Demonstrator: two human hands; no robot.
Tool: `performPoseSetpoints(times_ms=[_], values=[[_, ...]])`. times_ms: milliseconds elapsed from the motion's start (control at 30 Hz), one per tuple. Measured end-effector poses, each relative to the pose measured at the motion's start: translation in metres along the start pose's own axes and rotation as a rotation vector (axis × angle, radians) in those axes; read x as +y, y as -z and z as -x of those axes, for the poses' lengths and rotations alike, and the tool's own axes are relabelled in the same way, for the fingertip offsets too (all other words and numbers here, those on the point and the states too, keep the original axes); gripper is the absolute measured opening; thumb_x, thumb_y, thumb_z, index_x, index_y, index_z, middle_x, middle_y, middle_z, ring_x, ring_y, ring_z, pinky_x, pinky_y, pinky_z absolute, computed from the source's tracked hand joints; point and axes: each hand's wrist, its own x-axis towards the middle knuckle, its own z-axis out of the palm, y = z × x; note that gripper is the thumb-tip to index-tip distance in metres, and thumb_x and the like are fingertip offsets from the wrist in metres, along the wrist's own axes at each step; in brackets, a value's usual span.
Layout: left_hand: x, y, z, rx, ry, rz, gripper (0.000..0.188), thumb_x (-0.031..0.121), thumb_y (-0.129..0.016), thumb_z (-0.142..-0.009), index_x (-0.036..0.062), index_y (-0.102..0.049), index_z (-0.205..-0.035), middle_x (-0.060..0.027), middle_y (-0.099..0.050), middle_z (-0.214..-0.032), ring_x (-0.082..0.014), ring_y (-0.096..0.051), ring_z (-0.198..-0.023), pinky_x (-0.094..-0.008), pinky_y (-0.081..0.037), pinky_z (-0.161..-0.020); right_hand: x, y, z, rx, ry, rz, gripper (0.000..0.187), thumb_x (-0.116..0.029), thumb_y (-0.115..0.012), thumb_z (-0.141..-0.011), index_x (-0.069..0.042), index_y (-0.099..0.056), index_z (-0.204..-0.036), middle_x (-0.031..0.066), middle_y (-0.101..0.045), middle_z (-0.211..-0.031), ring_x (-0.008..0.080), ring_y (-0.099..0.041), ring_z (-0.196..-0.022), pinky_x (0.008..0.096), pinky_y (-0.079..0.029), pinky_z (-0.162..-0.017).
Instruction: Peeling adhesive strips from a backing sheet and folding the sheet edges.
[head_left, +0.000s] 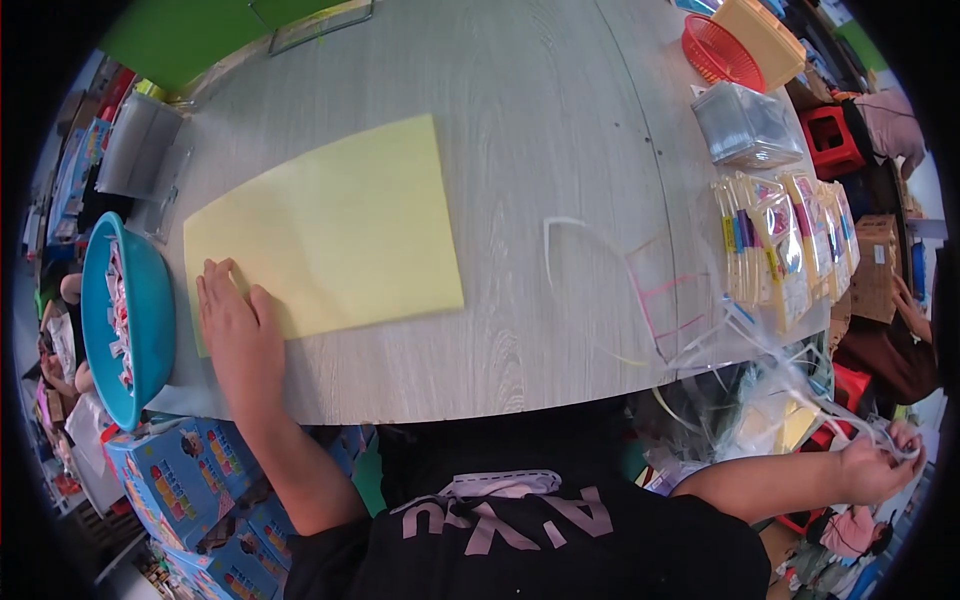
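Observation:
A large yellow sheet [340, 220] lies flat on the pale wood-grain table. My left hand [235, 315] rests palm down on its near left corner, with the fingers stretched out. Out past the table's right edge, my right hand [878, 470] has its fingers closed around thin, whitish translucent plastic strips [790, 375]. A tangle of these strips trails back over the table's near right corner. Another curved strip [548, 250] lies on the table, right of the sheet. Beside it is a clear plastic piece with pink lines [665, 290].
A teal basin [155, 320] of small wrapped packets stands at the left edge. Along the right are rows of bagged yellow-edged packs [770, 240], clear plastic cases [745, 125] and a red basket [715, 50]. Blue boxes [185, 480] are stacked below left; other people sit nearby.

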Motion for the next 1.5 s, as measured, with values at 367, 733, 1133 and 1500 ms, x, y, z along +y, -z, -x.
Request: performPoseSetpoints(times_ms=[367,733,1133,1500], values=[[0.091,0.048,0.017,-0.068,-0.537,0.257,0.054,0.018,-0.060,-0.090,-0.0005,-0.042,-0.138,-0.0225,-0.041,-0.145,-0.0413,-0.034,-0.139,-0.0481,-0.025,-0.114,-0.034,-0.169,0.109,-0.870,-0.146,-0.485,0.021,-0.008,-0.052,-0.092,0.004,-0.052,-0.110,0.0167,-0.048,-0.100,0.0144,-0.049,-0.069,0.0255,-0.045,-0.053],[0.186,0.002,0.065,-0.406,-1.219,0.394,0.105,0.069,-0.059,-0.078,-0.0052,-0.030,-0.146,-0.0273,-0.031,-0.151,-0.0409,-0.025,-0.143,-0.0557,-0.018,-0.115,-0.061,-0.261,0.160,-1.071,-0.225,-1.005,0.023,-0.002,-0.048,-0.092,0.005,-0.051,-0.113,0.0145,-0.055,-0.094,0.0151,-0.057,-0.073,0.0258,-0.049,-0.058],[0.200,-0.004,0.041,-0.262,-1.322,0.295,0.033,0.032,-0.064,-0.083,0.0075,-0.058,-0.105,-0.0107,-0.058,-0.102,-0.0256,-0.059,-0.100,-0.0401,-0.049,-0.080,-0.018,-0.202,0.178,-1.371,0.005,0.063,0.016,-0.002,-0.058,-0.088,-0.002,-0.061,-0.104,0.0107,-0.062,-0.093,0.0245,-0.061,-0.080,0.0331,-0.048,-0.073],[0.173,-0.005,-0.021,-0.110,-0.934,0.299,0.014,0.022,-0.063,-0.089,0.0087,-0.057,-0.087,-0.0082,-0.061,-0.072,-0.0282,-0.062,-0.063,-0.0393,-0.048,-0.055,-0.009,-0.130,0.214,-1.708,0.098,0.457,0.033,-0.026,-0.057,-0.084,-0.004,-0.062,-0.108,0.0162,-0.055,-0.128,0.0366,-0.051,-0.119,0.0472,-0.036,-0.102]])
